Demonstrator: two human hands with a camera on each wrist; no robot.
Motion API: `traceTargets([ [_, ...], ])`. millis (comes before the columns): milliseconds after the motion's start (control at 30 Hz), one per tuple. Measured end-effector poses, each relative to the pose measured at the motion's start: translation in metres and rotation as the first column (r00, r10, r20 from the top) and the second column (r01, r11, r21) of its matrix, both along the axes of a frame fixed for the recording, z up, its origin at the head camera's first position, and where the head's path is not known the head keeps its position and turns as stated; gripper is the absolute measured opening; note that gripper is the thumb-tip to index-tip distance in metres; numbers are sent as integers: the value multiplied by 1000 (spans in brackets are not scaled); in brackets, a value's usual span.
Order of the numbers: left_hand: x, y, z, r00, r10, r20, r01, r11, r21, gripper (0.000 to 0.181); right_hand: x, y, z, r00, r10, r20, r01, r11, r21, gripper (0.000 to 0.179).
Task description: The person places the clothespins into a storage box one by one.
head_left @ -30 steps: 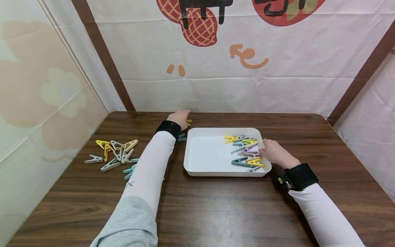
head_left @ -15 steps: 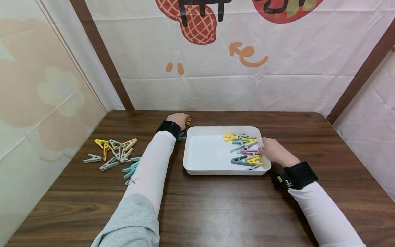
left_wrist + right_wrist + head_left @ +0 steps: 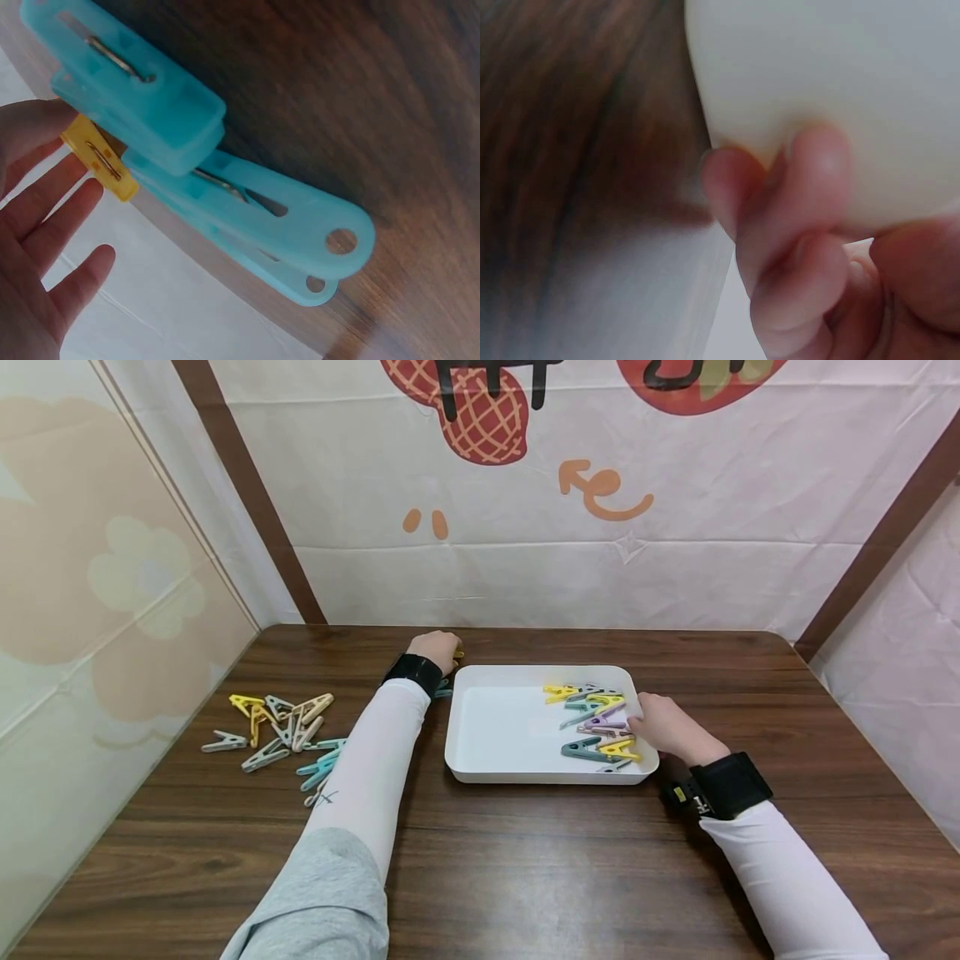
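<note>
Near the table's far edge my left hand (image 3: 435, 650) pinches a small yellow clothespin (image 3: 101, 159) between thumb and fingertips, while its other fingers stay loosely bent. Right beside it, in the left wrist view, are turquoise clothespins (image 3: 300, 210) lying on the wood. My right hand (image 3: 671, 727) grips the right rim of a white tray (image 3: 551, 777), its fingers curled against the outside wall in the right wrist view. Several clothespins in yellow, teal, purple and grey lie in the tray's right half, among them a dark teal clothespin (image 3: 583, 750).
On the left of the brown table (image 3: 525, 868) lies a loose pile of clothespins, with a beige clothespin (image 3: 311, 708) and a yellow clothespin (image 3: 246, 703) among them. My left forearm partly covers turquoise clothespins (image 3: 321, 768). A printed cloth (image 3: 525, 585) hangs behind the table.
My left hand has lowered onto the yellow clothespin and its fingers have drawn in around it. My right hand keeps its hold on the tray, which has not moved on the table.
</note>
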State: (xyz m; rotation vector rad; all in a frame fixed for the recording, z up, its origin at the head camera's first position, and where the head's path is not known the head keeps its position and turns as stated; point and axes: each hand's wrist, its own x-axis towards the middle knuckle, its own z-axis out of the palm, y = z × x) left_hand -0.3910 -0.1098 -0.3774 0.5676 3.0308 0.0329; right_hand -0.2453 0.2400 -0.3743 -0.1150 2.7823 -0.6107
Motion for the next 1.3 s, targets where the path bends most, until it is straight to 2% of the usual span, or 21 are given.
traceTargets([
  [233, 1, -1, -1, 1000, -17, -25, 17, 1000, 5, 33, 1, 0, 0, 1000, -1, -6, 1, 1000, -1, 47],
  [467, 5, -1, 2, 1000, 3, -1, -3, 1000, -5, 31, 2, -1, -1, 1000, 18, -21, -17, 1000, 16, 47],
  [567, 4, -4, 4, 1000, 17, -22, -17, 1000, 2, 25, 2, -1, -2, 1000, 21, -23, -21, 1000, 16, 47],
  [700, 1, -10, 9, 996, 33, -88, -30, 999, 40, 19, 3, -2, 0, 1000, 23, -21, -23, 1000, 15, 46],
  [800, 2, -12, 20, 993, 38, -116, -30, 997, 72, 20, 2, -1, 1, 999, 28, -26, -27, 999, 23, 45],
  [1000, 9, -2, 50, 989, 18, -147, 1, 991, 130, 24, 2, 0, 3, 1000, 12, -8, -12, 1000, 7, 45],
  [1167, 24, 17, 68, 984, -59, -170, 83, 987, 138, 29, 3, 1, 3, 1000, 7, 4, -7, 1000, -8, 46],
  [1300, 38, 39, 75, 976, -152, -156, 171, 979, 113, 28, 4, 0, 3, 1000, 9, 6, -9, 1000, -15, 47],
])
